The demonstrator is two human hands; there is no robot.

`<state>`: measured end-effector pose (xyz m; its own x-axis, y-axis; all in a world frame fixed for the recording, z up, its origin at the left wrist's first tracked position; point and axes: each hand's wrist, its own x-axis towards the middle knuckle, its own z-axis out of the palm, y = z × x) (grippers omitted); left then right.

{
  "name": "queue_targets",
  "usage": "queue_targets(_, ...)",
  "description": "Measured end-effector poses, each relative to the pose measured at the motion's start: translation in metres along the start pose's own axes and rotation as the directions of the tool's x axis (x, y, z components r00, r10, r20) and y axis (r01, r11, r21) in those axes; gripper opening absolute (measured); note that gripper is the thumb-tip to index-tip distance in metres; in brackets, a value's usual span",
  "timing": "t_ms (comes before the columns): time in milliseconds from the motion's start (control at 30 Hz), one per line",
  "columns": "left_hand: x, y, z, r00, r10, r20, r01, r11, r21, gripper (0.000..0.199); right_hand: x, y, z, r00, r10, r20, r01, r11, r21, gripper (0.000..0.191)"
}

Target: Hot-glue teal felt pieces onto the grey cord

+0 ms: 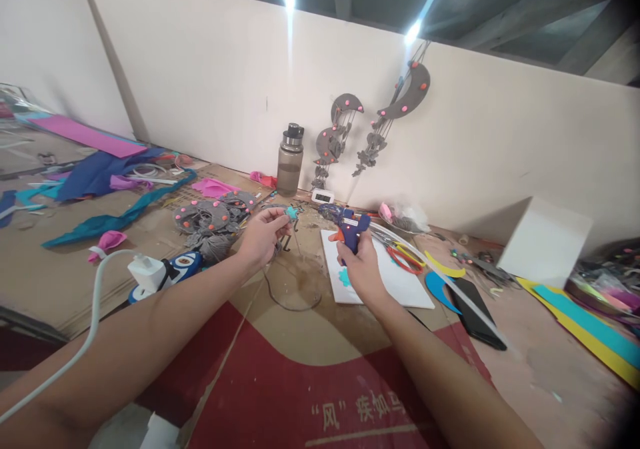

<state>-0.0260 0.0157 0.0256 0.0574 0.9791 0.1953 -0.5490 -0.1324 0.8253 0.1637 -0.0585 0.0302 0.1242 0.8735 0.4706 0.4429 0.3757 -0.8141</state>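
Our left hand (263, 238) is closed in a pinch on a small turquoise shape (291, 214), near the middle of the frame; holding it by fingertips probably keeps most of its face uncovered. Our right hand (367, 269) is wrapped around the handle of the blue glue gun (353, 228), with its fingers by the orange trigger (339, 236). We have the nozzle turned towards the left hand, likely so the tip can be aimed across the gap between them. A second turquoise piece (345, 276) lies at the left side of the white pad (400, 294), just beneath the right hand. Below the left hand, a dark cord (295, 310) curves over the cardboard (280, 342), so we would have to lower that hand with care. Right of centre, the long translucent stick (450, 284) trails from the gun over the black phone (477, 316), which limits a swing that way, and the red-handled scissors (411, 270) sit beside the wrist. The bottle (289, 169) and the white panel (200, 69) bound our reach at the rear of the counter (540, 329).
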Motion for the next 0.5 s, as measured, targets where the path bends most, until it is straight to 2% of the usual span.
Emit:
queue_targets(67, 0.001, -0.001, -0.001, 1.000, -0.014, -0.001, 0.014, 1.000, 0.004, 0.024, 0.008, 0.011, -0.005, 0.989, 0.147, 0.013, -0.147, 0.989, -0.008, 0.024)
queue_targets(167, 0.001, -0.002, -0.001, 0.999, -0.032, 0.001, 0.032, 0.998, 0.046, 0.024, 0.021, 0.028, -0.016, 0.941, 0.337, 0.044, -0.308, 0.900, -0.309, 0.021)
queue_targets(233, -0.001, -0.004, -0.001, 0.999, -0.034, 0.022, 0.032, 0.994, 0.103, 0.023, 0.026, 0.039, -0.024, 0.920, 0.391, 0.040, -0.339, 0.840, -0.424, 0.018)
queue_targets(400, -0.004, -0.007, -0.001, 0.995, -0.017, 0.101, -0.006, 0.973, 0.230, 0.019, 0.029, 0.051, -0.034, 0.915, 0.404, 0.025, -0.315, 0.751, -0.580, 0.016)
queue_targets(467, -0.005, -0.008, -0.001, 0.994, -0.002, 0.113, -0.029, 0.962, 0.272, 0.019, 0.026, 0.046, -0.032, 0.938, 0.347, -0.005, -0.274, 0.730, -0.626, 0.016)
queue_targets(500, -0.005, -0.008, -0.001, 0.993, 0.009, 0.117, -0.044, 0.955, 0.294, 0.018, 0.024, 0.041, -0.030, 0.960, 0.279, -0.023, -0.227, 0.730, -0.644, 0.016)
